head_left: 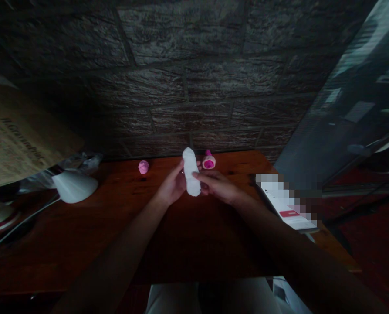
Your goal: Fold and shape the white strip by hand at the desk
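Note:
An oblong white lump [191, 172], which looks like soft modelling clay, is held up lengthwise between my two hands above the table. My left hand [175, 185] supports it from the left side, with its fingers partly hidden behind it. On the other side, my right hand [215, 184] presses its thumb on the front of the lower half, its fingers curling behind. Just beyond the right hand lies a pale pink cup-shaped piece [209, 162] with a magenta inside and a magenta part behind it. A small pink lump [143, 167] sits on the table to the left.
The wooden table [116, 226] meets a dark brick wall [181, 87]. At left are a brown paper bag [21, 135], a white cone-shaped object [75, 186] with a cable, and clear plastic. A phone or tablet-like screen [289, 211], partly pixelated, lies at the right edge.

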Action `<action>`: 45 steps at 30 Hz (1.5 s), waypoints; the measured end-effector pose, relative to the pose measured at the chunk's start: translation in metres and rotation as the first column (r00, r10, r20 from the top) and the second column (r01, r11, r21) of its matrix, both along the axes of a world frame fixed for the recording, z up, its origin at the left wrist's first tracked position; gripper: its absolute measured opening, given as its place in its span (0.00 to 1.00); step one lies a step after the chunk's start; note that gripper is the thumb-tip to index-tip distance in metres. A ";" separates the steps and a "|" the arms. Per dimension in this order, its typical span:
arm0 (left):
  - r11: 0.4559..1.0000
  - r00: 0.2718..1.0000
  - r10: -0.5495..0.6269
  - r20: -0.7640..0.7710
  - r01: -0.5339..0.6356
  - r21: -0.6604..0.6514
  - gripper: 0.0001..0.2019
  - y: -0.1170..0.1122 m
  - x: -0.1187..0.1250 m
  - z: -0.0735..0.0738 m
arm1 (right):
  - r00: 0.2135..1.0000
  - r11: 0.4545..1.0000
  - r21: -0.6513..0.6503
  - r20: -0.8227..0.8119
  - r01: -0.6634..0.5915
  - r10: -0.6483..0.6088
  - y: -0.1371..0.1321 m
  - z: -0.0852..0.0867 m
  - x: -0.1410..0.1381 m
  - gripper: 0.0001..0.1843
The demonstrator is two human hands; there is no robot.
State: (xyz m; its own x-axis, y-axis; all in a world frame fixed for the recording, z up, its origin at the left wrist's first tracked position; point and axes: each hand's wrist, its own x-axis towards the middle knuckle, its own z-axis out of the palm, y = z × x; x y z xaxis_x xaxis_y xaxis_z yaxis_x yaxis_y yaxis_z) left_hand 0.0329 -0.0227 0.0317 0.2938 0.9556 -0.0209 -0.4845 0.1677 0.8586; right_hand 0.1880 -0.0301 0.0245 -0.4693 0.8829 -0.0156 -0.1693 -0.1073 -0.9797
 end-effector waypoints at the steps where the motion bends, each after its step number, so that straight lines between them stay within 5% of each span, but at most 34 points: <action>1: 1.000 1.000 0.013 -0.017 -0.013 0.004 0.19 0.001 0.000 -0.001 | 0.999 0.999 0.037 0.036 0.014 -0.015 0.000 0.000 0.000 0.20; 14: 0.989 0.986 0.144 -0.082 -0.140 0.052 0.14 0.004 0.003 -0.010 | 0.950 0.951 0.198 0.156 0.238 -0.270 -0.001 0.008 0.002 0.26; 26: 0.990 0.987 0.138 -0.080 -0.135 0.049 0.15 0.002 0.006 -0.012 | 0.941 0.909 0.362 0.181 0.208 -0.287 0.001 0.003 0.004 0.26; 36: 0.937 0.921 0.305 -0.243 -0.245 0.247 0.13 0.003 0.006 -0.018 | 0.933 0.934 0.305 0.244 0.185 -0.264 0.000 0.002 0.003 0.26; 45: 0.932 0.913 0.305 -0.269 -0.229 0.281 0.12 0.000 0.007 -0.015 | 0.951 0.935 0.283 0.157 0.214 -0.265 0.002 0.000 0.003 0.23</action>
